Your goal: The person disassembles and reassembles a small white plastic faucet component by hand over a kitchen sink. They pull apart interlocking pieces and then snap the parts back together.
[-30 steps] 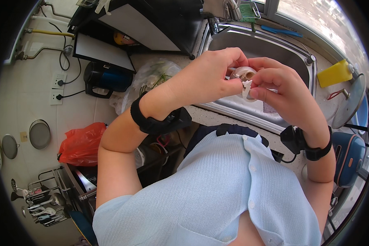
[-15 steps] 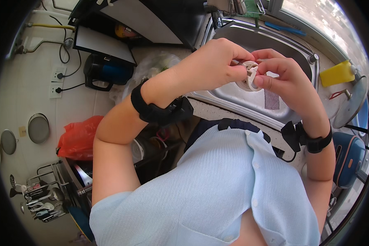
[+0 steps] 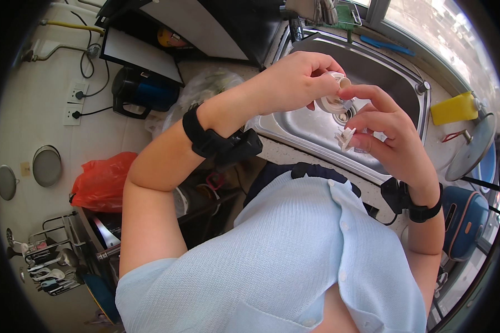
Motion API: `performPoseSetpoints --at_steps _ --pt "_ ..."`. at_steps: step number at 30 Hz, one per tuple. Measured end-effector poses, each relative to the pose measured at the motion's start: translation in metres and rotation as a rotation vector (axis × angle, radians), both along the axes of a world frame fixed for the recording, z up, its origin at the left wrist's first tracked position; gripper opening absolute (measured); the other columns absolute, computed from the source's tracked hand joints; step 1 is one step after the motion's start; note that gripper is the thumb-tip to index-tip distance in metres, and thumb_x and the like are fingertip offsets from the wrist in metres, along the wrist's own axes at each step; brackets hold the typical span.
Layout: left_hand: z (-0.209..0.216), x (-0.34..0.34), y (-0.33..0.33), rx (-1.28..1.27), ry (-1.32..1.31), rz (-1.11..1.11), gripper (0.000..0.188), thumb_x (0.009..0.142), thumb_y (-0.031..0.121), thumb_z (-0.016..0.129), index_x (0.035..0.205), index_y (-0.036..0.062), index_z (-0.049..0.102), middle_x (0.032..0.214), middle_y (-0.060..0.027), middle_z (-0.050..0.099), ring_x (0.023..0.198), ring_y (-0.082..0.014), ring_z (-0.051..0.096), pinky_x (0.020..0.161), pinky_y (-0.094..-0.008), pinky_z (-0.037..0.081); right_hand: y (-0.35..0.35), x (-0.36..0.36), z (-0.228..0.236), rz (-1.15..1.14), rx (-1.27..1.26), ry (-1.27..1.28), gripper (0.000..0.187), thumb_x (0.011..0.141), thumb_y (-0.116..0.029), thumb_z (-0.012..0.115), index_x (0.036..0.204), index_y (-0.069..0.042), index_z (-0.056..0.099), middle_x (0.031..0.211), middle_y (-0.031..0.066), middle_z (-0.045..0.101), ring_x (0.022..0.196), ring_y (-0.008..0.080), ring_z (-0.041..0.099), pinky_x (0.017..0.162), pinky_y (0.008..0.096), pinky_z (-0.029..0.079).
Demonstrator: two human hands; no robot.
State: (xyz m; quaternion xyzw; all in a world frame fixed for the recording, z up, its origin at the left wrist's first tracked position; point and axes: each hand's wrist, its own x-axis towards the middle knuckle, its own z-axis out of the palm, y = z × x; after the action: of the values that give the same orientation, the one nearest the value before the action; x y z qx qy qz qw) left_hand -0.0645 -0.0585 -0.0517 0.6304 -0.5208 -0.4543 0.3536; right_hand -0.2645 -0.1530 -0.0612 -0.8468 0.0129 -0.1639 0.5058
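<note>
Over the sink [image 3: 303, 136], my left hand [image 3: 303, 80] pinches a round white plastic part [image 3: 329, 104] with a short hollow tube at its middle. My left fingers partly cover it, so I cannot tell its exact kind. To its right, my right hand [image 3: 384, 119] grips a small white plastic piece with prongs [image 3: 345, 139] between thumb and a bent finger. The right index finger reaches across to the round part's tube. The two white pieces are apart, the pronged one lower and nearer me.
A yellow bottle [image 3: 454, 112] and a glass lid [image 3: 472, 147] stand right of the sink. The faucet [image 3: 295, 28] rises at its far left corner. Left are a dark kettle [image 3: 144, 93], a clear plastic bag [image 3: 205, 91] and a red bag [image 3: 103, 182].
The small pronged piece has come away from the round part, and my right hand has drawn it down toward me. My left hand keeps its hold on the round part.
</note>
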Motion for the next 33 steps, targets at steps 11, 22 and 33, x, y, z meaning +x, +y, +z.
performPoseSetpoints --at_steps 11,22,33 --pt "0.016 -0.025 0.016 -0.196 0.184 -0.059 0.031 0.090 0.023 0.038 0.105 0.0033 0.055 0.088 -0.0018 0.057 0.077 -0.0069 0.051 0.065 -0.0223 0.043 0.010 -0.017 -0.013 0.041 0.033 -0.298 0.008 0.079 -0.006 0.067 0.084 0.001 0.067 0.120 0.0142 0.052 0.094 0.0214 0.061 0.080 0.0302 0.050" --pt "0.031 -0.042 0.018 -0.672 -0.226 -0.088 0.023 0.084 0.013 0.042 0.098 -0.0026 0.051 0.086 -0.0166 0.052 0.074 -0.0309 0.051 0.069 -0.0367 0.043 0.010 -0.028 0.002 -0.042 0.017 -0.281 0.010 0.078 -0.012 0.071 0.082 -0.003 0.070 0.100 0.0078 0.054 0.088 0.0188 0.057 0.076 0.0285 0.046" --pt "0.039 -0.038 0.014 -0.627 -0.368 -0.075 0.020 0.084 0.014 0.043 0.092 -0.0027 0.051 0.083 -0.0178 0.053 0.075 -0.0345 0.053 0.069 -0.0393 0.043 0.001 -0.021 0.018 0.008 -0.032 -0.241 0.012 0.079 -0.013 0.070 0.085 -0.003 0.069 0.099 0.0084 0.053 0.089 0.0202 0.056 0.077 0.0291 0.045"
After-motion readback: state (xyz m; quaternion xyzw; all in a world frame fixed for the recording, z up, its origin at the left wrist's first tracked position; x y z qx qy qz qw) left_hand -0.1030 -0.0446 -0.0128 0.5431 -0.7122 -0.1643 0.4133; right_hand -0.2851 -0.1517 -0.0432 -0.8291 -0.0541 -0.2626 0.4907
